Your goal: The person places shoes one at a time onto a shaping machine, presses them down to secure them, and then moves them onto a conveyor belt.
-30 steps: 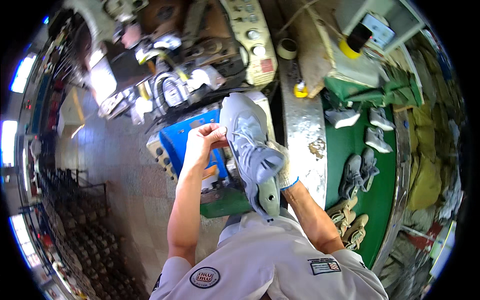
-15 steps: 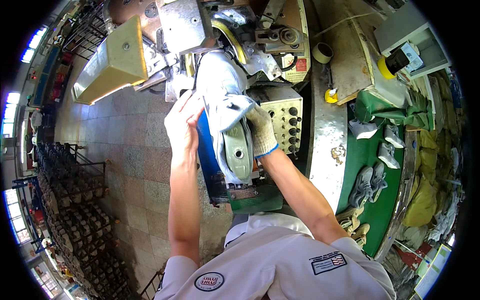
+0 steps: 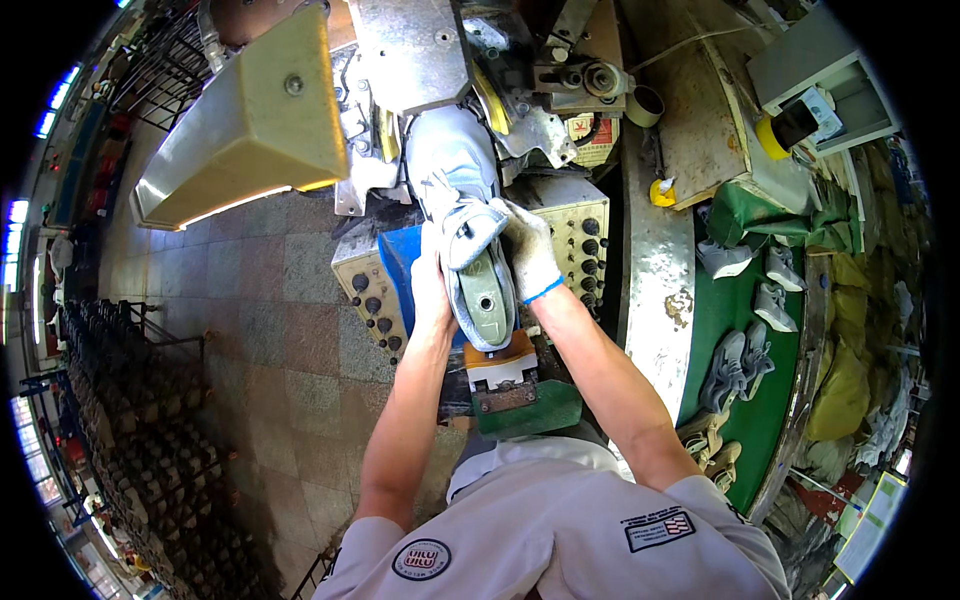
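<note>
A light blue-grey shoe upper [image 3: 452, 150] is on a green plastic last [image 3: 487, 305], whose top shows a round hole. Its toe end sits under the metal plate [image 3: 410, 55] of the machine, between metal jaws and yellow parts. My bare left hand [image 3: 431, 290] is pressed along the shoe's left side, most of its fingers hidden behind it. On the other side, my right hand [image 3: 528, 247], in a pale knit glove with a blue cuff, grips the upper near the tongue. The heel lies just above a brown pad [image 3: 503, 352] on a metal bracket.
Control panels with black knobs [image 3: 372, 305] flank the machine, and a beige angular cover [image 3: 255, 110] juts out at the left. On the right, a green surface [image 3: 715, 300] bears several shoes beside a metal ledge [image 3: 655, 300]. Dark racks [image 3: 160, 430] stand on the tiled floor at left.
My left hand has moved from beside the machine jaws down to the shoe's side. The heel has shifted slightly right and up, and the brown pad and left control panel now show.
</note>
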{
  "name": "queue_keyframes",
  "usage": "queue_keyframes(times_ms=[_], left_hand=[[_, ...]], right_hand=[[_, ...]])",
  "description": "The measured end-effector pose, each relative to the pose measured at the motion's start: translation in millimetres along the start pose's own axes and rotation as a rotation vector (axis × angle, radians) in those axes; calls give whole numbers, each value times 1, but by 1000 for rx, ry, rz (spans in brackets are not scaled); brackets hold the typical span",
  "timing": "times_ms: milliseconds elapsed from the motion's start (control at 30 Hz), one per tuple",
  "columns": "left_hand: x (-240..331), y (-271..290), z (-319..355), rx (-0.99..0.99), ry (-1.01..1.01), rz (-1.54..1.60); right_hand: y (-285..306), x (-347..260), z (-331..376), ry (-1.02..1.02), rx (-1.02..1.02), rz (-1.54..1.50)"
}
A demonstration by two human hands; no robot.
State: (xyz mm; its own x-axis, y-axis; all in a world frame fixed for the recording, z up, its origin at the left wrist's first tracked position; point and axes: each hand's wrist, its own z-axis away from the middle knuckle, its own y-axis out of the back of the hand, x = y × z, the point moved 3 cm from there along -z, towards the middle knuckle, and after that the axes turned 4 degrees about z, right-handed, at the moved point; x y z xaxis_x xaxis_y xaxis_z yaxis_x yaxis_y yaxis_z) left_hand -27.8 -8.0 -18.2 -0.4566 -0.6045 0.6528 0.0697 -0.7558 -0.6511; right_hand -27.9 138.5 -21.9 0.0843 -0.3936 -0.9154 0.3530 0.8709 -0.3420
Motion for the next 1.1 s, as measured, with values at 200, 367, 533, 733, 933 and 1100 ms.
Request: queue_keyframes(times_ms=[200,367,533,733,933,1100], left_hand=[[1,1,-1,29,-37,8],[-11,13,-12,-13,-129,-92],[-11,21,-20,-45,-184,-150],[5,29,-1,157,-194,-530],[25,19,76,290,-378,-462],[12,-73,105,248,-550,-977]], right_hand=[[-6,1,2,-63,10,-108],[15,28,-12,315,19,319],[10,33,-16,395,0,364],[7,7,16,37,-29,-100],[160,-26,112,36,127,-170],[330,-4,183,-172,540,-230]])
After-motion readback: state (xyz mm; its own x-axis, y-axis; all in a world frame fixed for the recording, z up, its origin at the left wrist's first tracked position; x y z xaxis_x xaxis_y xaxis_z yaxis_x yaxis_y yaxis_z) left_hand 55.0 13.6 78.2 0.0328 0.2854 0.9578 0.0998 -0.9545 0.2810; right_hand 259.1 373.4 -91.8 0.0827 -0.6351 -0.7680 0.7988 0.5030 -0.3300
